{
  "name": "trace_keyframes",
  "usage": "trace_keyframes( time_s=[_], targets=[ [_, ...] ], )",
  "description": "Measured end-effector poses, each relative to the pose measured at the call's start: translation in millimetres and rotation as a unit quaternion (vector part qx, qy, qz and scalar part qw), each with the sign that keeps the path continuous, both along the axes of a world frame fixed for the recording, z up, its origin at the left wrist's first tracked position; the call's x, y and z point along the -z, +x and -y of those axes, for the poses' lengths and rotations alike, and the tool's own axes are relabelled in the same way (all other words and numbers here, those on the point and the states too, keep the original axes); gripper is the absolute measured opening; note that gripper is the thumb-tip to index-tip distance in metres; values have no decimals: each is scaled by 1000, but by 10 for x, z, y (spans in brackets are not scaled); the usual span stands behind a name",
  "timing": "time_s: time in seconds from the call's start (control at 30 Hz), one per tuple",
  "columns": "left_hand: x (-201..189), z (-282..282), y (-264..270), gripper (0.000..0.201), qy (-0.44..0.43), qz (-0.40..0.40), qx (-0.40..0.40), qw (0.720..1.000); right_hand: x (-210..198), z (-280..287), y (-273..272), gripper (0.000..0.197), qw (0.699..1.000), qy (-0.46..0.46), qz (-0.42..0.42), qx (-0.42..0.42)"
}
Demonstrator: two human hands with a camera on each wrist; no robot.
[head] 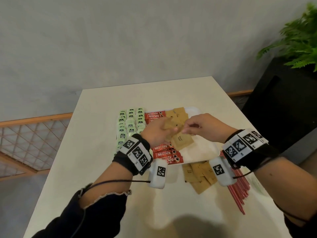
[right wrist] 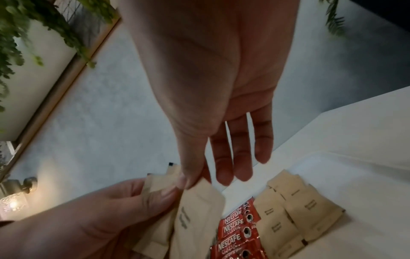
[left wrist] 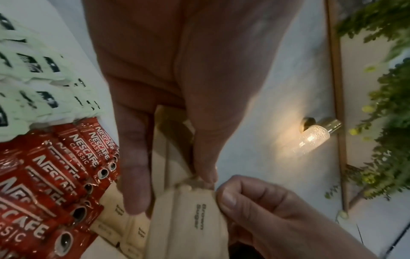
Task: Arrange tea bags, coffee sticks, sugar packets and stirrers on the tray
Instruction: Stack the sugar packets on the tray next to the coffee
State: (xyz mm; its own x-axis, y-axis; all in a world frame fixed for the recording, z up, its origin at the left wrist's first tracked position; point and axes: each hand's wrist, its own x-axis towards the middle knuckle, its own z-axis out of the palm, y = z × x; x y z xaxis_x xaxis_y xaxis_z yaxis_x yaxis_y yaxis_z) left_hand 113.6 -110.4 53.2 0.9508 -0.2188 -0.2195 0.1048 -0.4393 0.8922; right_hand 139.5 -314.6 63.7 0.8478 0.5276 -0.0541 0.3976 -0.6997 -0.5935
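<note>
Above the white tray [head: 197, 152], the left hand [head: 155, 133] grips a small stack of brown sugar packets [left wrist: 190, 219]. The right hand [head: 205, 128] pinches the top packet's edge with its fingers [right wrist: 188, 177]. They look light, limp and slippery, best pinched at a sealed edge.

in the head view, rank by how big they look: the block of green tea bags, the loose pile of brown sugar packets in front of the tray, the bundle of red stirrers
1. Block of green tea bags, the widest patch.
2. and 3. Loose pile of brown sugar packets and bundle of red stirrers: unsure, since the right wrist covers part of each.
</note>
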Motion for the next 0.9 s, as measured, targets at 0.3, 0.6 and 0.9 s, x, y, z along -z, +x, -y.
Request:
trace_keyframes(
  time_s=[0.3,0.6,0.9],
  targets=[
    [52,26,100,26,-100,-43,0,994,19,-172,140,23,992,69,25,105],
    [104,13,244,21,-165,-43,-179,969,149,-165,329,4,943,225,-150,193],
    [285,-215,393,52,-178,-97,-258,945,614,-58,551,5,982,-26,-93,162]
  ],
)
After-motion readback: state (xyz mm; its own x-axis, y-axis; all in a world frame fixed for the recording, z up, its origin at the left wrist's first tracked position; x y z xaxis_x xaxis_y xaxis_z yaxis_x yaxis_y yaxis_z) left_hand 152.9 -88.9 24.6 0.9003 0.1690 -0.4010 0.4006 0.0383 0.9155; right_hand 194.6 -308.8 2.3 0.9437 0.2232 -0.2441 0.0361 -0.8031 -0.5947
